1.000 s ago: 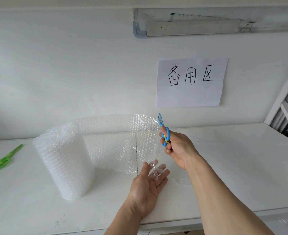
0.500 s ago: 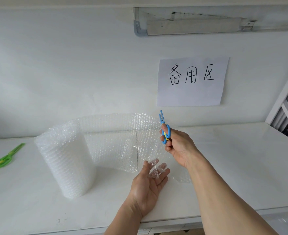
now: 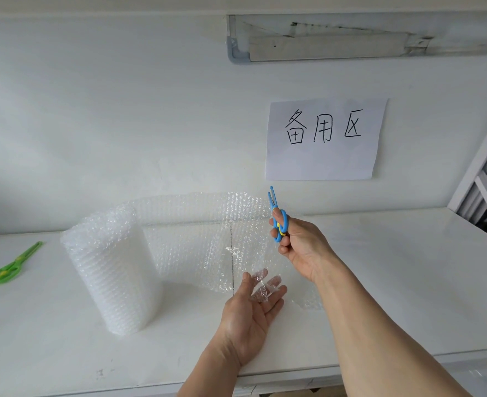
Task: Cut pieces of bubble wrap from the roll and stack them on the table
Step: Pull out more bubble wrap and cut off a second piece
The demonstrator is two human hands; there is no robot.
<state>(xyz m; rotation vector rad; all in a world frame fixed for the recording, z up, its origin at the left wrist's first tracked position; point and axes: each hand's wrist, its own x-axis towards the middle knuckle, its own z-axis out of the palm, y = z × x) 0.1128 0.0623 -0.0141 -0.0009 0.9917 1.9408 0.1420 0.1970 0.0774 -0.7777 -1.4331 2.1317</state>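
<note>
- The roll of bubble wrap (image 3: 113,270) stands upright on the white counter (image 3: 408,267), left of centre, with a long unrolled sheet (image 3: 207,239) curving out from it toward the right, standing on its edge.
- The left hand (image 3: 250,313) is palm-up under the sheet's lower edge; its fingers (image 3: 260,277) show through the clear film and lie partly curled, so the grip looks loose, more a support than a pinch. Whether the thumb actually presses the film I cannot tell.
- The right hand (image 3: 299,247) is closed around the handles of the blue scissors (image 3: 276,216), blades pointing up and only slightly parted, at the top edge of the sheet near its free end.
- A dark vertical line (image 3: 231,253) shows in the sheet just left of the hands; whether it is a cut, a seam or a fold is unclear.
- No cut pieces lie stacked anywhere in view, so by my reading the task is at an early stage: a length has been pulled out, and cutting and stacking remain.
- Green scissors (image 3: 13,266) lie unused at the counter's far left, well apart from the roll.
</note>
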